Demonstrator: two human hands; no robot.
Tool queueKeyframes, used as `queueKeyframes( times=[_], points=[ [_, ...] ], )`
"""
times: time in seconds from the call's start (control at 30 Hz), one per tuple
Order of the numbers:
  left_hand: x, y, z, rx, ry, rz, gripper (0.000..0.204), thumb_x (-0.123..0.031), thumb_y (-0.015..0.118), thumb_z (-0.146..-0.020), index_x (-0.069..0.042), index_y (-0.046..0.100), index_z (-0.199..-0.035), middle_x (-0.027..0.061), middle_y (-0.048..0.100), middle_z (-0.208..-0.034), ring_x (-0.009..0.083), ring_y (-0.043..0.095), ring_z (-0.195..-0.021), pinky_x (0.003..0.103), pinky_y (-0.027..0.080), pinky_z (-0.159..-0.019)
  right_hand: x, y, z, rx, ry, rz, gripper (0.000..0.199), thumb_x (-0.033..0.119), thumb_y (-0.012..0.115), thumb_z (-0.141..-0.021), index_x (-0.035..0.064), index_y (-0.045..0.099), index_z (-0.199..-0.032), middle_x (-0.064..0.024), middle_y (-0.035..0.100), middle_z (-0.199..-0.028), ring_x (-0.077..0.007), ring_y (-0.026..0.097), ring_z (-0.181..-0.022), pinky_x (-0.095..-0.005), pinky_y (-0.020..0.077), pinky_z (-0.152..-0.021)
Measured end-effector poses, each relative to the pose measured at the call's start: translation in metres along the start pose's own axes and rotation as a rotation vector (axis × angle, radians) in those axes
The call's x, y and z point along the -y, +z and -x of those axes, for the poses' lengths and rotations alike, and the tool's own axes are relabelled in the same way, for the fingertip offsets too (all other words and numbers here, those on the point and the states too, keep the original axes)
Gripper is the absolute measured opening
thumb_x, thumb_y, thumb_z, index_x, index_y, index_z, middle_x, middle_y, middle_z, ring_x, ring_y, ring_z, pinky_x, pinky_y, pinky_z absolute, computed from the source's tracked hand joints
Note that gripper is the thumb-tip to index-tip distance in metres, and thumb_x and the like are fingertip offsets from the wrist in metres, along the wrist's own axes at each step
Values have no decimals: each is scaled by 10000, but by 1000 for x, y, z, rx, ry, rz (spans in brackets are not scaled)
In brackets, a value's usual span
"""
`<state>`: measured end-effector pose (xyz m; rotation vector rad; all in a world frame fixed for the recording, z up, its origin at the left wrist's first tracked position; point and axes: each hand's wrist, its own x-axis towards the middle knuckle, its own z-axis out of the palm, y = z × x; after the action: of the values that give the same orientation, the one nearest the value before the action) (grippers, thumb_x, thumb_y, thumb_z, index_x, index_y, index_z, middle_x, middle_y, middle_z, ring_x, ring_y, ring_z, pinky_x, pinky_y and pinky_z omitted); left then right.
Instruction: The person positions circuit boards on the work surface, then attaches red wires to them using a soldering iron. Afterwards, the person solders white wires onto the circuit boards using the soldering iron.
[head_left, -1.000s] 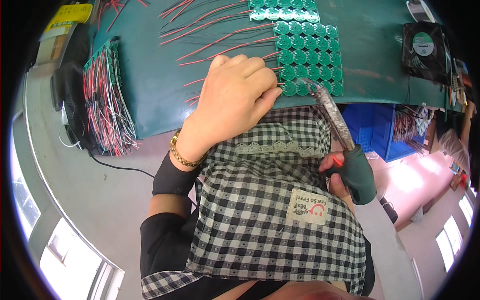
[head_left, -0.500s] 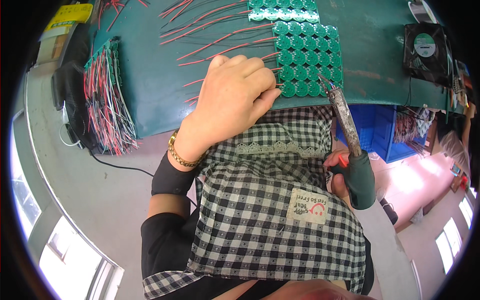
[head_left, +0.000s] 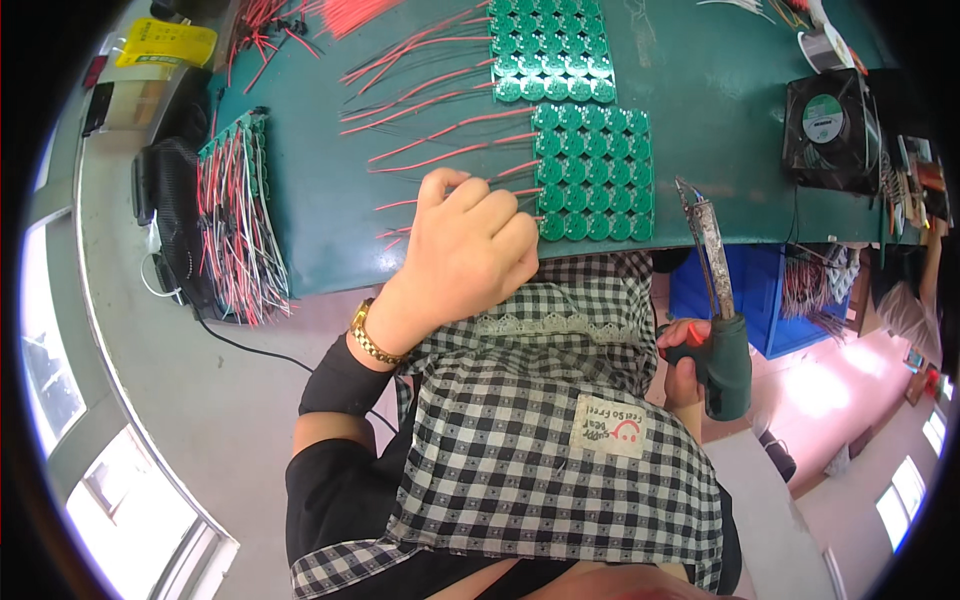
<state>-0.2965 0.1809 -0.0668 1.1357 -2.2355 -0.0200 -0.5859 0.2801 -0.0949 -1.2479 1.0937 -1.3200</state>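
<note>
My left hand (head_left: 465,240) is curled closed at the near left corner of a green circuit board panel (head_left: 595,172) made of joined round boards. Red wires (head_left: 455,152) run left from the panel's edge, and some pass beneath that hand. What its fingertips pinch is hidden. In my right hand (head_left: 685,365) is a soldering gun (head_left: 728,360) with a dark grip, its metal barrel pointing up. The tip stands apart from the panel, just off its right edge. Behind lies a second green panel (head_left: 550,50), also with red and black wires on its left side.
A bundle of wired boards (head_left: 235,215) hangs over the green table's left edge. Loose red wires (head_left: 360,15) lie at the back. A black fan (head_left: 830,130) and a solder spool (head_left: 826,48) stand at the right. Blue bins (head_left: 735,295) sit below the table's edge.
The soldering gun's tip has moved from over the near panel's right side to beyond its right edge. My left hand has drawn slightly toward me relative to the panel. The whole view has shifted.
</note>
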Motion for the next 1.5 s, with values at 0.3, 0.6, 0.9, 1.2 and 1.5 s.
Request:
queueKeyframes(
  times=[0.3, 0.6, 0.9, 1.2, 1.5],
  points=[
    [-3, -23, -29, 184, -177, -8, 715, -445, 706, -656, -73, 466, -1217, 142, 458, -1218, 324, 433, -1128, 528, 305, -937, -3, 31, -36, -28, 49, -352, 468, 256, 605, -824, 16, 413, -1178, -108, 524, -805, -195, 543, -694, -341, 492, -651],
    [-5, -21, -18, 374, -277, -53, 893, -507, 756, -600, -130, 401, -1327, 168, 339, -1347, 361, 321, -1266, 660, 205, -984, 11, 82, -83, 67, 24, -549, 407, 228, 506, -875, 11, 396, -1201, -111, 522, -777, -192, 554, -627, -380, 435, -887],
    [12, -26, -19, 335, -253, 207, 819, -251, 802, -615, -59, 413, -1310, 183, 297, -1403, 411, 266, -1299, 491, 281, -1052, 12, 99, -91, 46, 11, -622, 369, 222, 488, -882, 32, 399, -1187, -86, 513, -758, -181, 555, -598, -459, 251, -1075],
    [0, -14, -25, 292, -236, 136, 741, -285, 778, -662, -72, 446, -1290, 162, 348, -1362, 407, 279, -1282, 511, 291, -1025, 14, 96, -88, 32, 8, -587, 362, 213, 494, -878, 42, 401, -1182, -72, 505, -749, -173, 551, -595, -464, 244, -1075],
    [-3, -17, -58, 307, -266, -41, 704, -355, 741, -690, -73, 471, -1276, 177, 315, -1382, 425, 233, -1297, 533, 266, -1009, 18, 82, -110, -99, -104, -604, 326, 191, 458, -883, 46, 406, -1170, -69, 498, -759, -162, 540, -602, -436, 381, -964]
  ],
)
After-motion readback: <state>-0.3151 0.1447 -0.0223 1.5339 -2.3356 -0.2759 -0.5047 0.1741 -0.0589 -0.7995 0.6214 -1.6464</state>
